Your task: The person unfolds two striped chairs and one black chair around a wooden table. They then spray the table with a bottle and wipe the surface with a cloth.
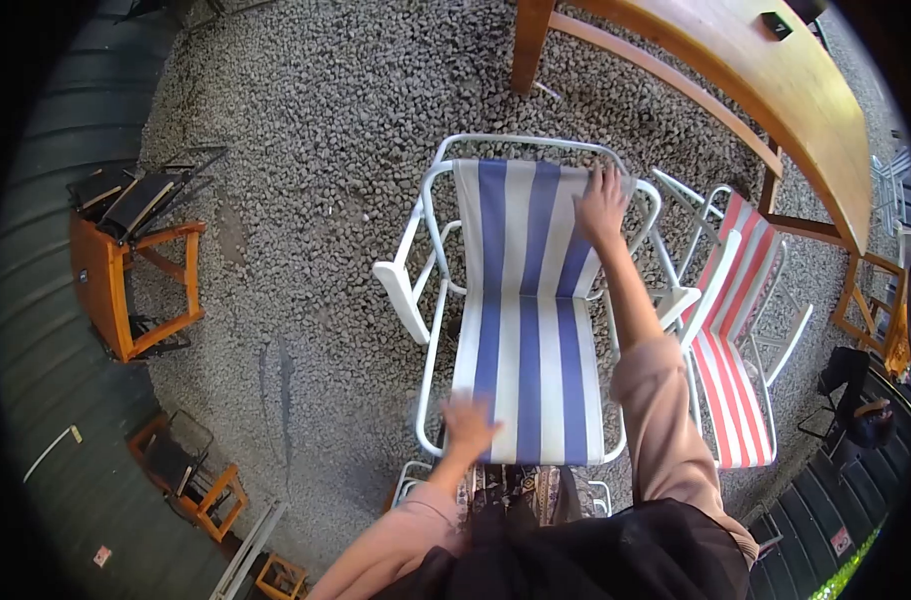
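Note:
A folding chair with blue and white striped fabric point(528, 300) and a white tube frame stands unfolded right in front of me. My right hand point(603, 208) reaches out to the upper right of its backrest, fingers stretched toward the top edge of the cloth. Low on the chair's left side, my left hand point(468, 428) is over the front corner of the seat, fingers spread and slightly blurred. A white armrest point(404, 300) sticks out on the left; the right armrest point(678, 303) shows just beyond my forearm.
A red and white striped chair point(731, 350) stands close on the right. Beyond it curves a wooden table point(776, 110). Orange wooden furniture point(136, 285) with black folded items on top lines the left wall. Grey gravel point(306, 200) covers the ground.

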Demonstrator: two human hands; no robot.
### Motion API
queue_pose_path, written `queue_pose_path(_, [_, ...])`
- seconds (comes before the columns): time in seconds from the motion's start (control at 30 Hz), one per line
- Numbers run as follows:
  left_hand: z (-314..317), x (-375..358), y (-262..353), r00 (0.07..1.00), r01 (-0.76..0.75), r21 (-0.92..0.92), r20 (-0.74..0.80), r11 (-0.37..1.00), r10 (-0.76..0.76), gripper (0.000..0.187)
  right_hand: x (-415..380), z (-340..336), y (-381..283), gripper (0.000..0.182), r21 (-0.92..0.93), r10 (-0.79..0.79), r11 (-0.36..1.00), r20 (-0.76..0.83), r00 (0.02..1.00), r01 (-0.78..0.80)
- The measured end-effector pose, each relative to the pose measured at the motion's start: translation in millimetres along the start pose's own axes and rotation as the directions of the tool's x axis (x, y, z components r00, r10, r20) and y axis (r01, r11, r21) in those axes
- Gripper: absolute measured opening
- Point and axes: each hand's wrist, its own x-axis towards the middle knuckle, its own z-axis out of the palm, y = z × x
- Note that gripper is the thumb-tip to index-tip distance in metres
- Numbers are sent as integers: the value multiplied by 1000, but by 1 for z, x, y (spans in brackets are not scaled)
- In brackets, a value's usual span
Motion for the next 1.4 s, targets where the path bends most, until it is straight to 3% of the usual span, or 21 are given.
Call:
queue_pose_path(0.03, [-11, 2, -12, 972, 233, 54, 7, 971, -234, 75, -22, -9, 10, 61, 96, 19, 995, -7, 1000, -18])
queue_pose_path(0.07, [-3, 6, -38, 949, 309, 101, -88, 946, -301, 77, -56, -12, 28, 61, 44, -20, 999, -1, 1000, 20])
queue_pose_path(0.13, [1, 4, -76, 882, 447, -125, -102, 886, -460, 82, -140, -14, 70, 60, 101, 25, 994, 143, 989, -40])
queue_pose_path(0.17, [-8, -3, -86, 852, 499, -367, 40, 785, -523, 81, -190, -9, 94, 56, 97, 124, 984, 231, 965, -150])
queue_pose_path(0.2, [4, -5, -105, 895, 395, -471, 3, 789, -446, 79, -235, -24, 98, 50, 13, 324, 936, 358, 876, -351])
queue_pose_path(0.23, [8, 3, -122, 895, 443, -576, 240, 687, -376, 70, -281, -22, 117, 43, -55, 282, 958, 341, 897, -280])
queue_pose_path(0.27, [13, 10, -132, 854, 512, -640, 453, 573, -256, 61, -303, -53, 107, 42, -210, 504, 856, 541, 674, -472])
queue_pose_path(0.33, [42, 18, -131, 847, 502, -859, 464, 102, -259, 48, -353, -61, 117, 43, -357, 633, 763, 583, 509, -539])
queue_pose_path(0.37, [50, 17, -128, 844, 448, -881, 472, -150, -254, 43, -365, -60, 120, 43, -320, 664, 719, 580, 472, -618])
queue_pose_path(0.43, [42, 13, -118, 852, 435, -887, 350, 156, -389, 34, -386, -52, 126, 42, -235, 717, 603, 578, 389, -762])
queue_pose_path(0.5, [37, 14, -113, 843, 416, -798, 158, 436, -514, 32, -389, -27, 142, 41, -97, 697, 595, 555, 453, -797])
queue_pose_path(0.53, [32, 13, -110, 861, 347, -771, 36, 534, -508, 33, -385, -29, 143, 41, -30, 690, 589, 540, 483, -808])
queue_pose_path(0.6, [16, 14, -105, 864, 218, -673, -204, 707, -460, 34, -370, -42, 138, 43, 114, 691, 644, 336, 639, -757])
queue_pose_path(0.73, [-49, 4, -101, 865, 182, -802, -144, 569, -481, 37, -337, -83, 125, 40, 75, 681, 660, 359, 638, -747])
queue_pose_path(0.9, [-100, 2, -131, 871, 44, -740, -300, 671, -388, 32, -325, -141, 85, 39, 230, 669, 627, 330, 666, -744])
queue_pose_path(1.0, [-148, -20, -125, 899, 58, -832, -196, 551, -391, 31, -326, -143, 81, 41, 174, 665, 642, 357, 656, -747])
queue_pose_path(1.1, [-151, -35, -123, 881, 94, -795, -214, 600, -421, 34, -351, -128, 78, 45, 182, 682, 573, 434, 588, -799])
queue_pose_path(1.13, [-150, -40, -126, 883, 114, -714, -245, 690, -399, 34, -360, -130, 70, 44, 154, 688, 573, 442, 575, -805])
queue_pose_path(1.23, [-89, -6, -160, 876, 52, -713, -303, 699, -375, 34, -398, -106, 56, 43, 196, 717, 531, 414, 561, -824])
queue_pose_path(1.4, [-84, -5, -163, 863, 29, -766, -305, 642, -403, 34, -408, -105, 39, 42, 265, 759, 445, 395, 518, -855])
